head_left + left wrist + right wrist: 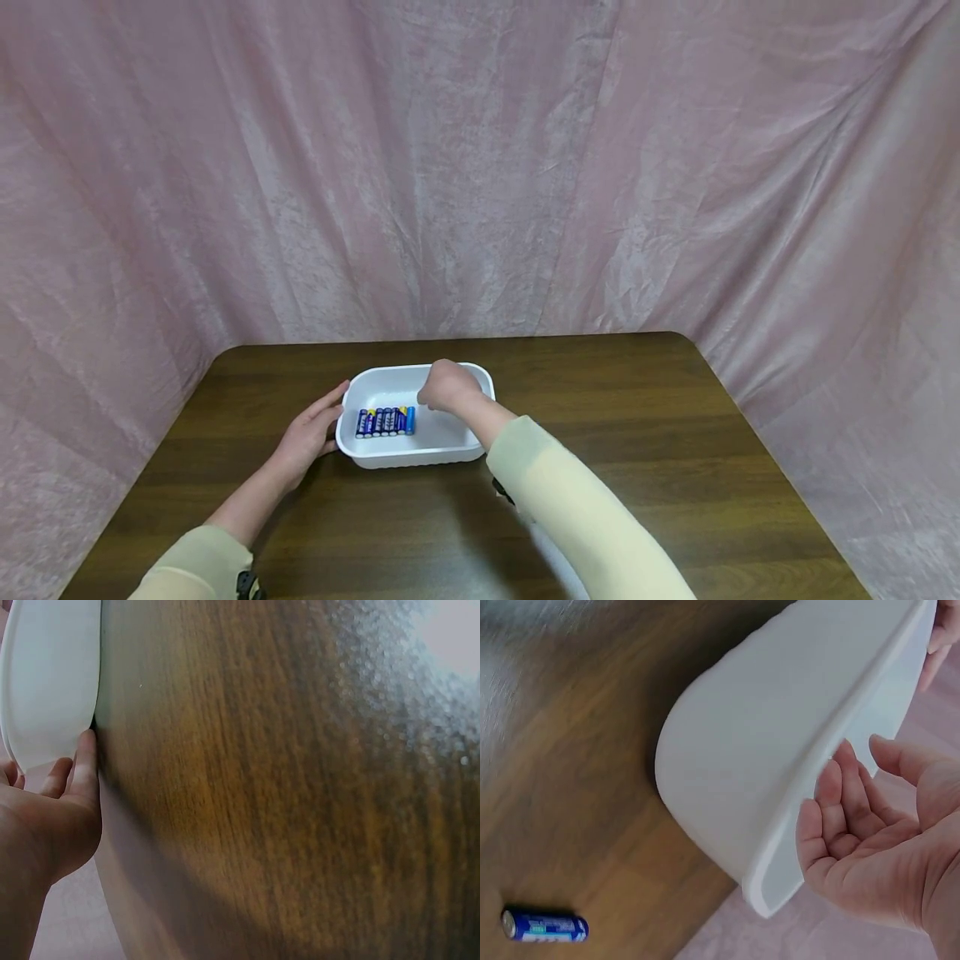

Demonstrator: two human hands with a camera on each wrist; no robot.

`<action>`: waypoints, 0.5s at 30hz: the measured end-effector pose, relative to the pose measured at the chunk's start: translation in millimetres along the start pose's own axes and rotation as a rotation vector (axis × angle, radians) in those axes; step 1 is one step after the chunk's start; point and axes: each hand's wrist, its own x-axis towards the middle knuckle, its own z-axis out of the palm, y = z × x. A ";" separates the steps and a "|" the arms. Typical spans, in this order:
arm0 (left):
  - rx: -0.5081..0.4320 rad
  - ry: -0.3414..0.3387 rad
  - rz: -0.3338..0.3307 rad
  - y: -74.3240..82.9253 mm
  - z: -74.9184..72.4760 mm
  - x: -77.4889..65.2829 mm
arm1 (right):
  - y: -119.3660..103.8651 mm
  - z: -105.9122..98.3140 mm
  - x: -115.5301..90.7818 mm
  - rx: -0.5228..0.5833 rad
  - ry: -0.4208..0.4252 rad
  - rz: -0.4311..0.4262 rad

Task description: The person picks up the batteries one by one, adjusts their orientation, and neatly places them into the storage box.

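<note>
A white plastic basin (408, 457) with rounded corners stands on the table. In it several blue batteries (386, 422) lie side by side in a row, towards the left. At the basin's left end, my left hand (306, 437) rests its fairly straight fingers against the outer wall; the left wrist view shows those fingers (86, 761) low by the table. My right hand (450, 387) is over the basin's right half, beside the row. Its fingers are loosely curled in the right wrist view, the thumb (900, 757) apart from them, with nothing visible between.
One more blue battery (544, 926) lies on the table outside the basin, in the right wrist view. Dark brown wood makes up the tabletop (637, 417). Behind it hangs a pink velvet curtain (480, 167).
</note>
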 end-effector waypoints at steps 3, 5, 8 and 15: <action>-0.002 -0.001 0.003 0.6 -0.1 -0.8 | 2.6 -6.9 -2.1 -0.017 0.012 -0.027; -0.001 0.000 0.007 0.4 -0.6 -0.8 | 4.1 -11.0 -3.6 -0.009 0.016 -0.038; 0.002 0.004 0.006 -0.6 -1.2 -0.7 | 6.1 -17.9 -6.8 0.020 0.014 -0.037; 0.003 0.008 0.004 0.4 0.7 -1.1 | 16.6 -34.0 -14.4 0.035 0.049 -0.066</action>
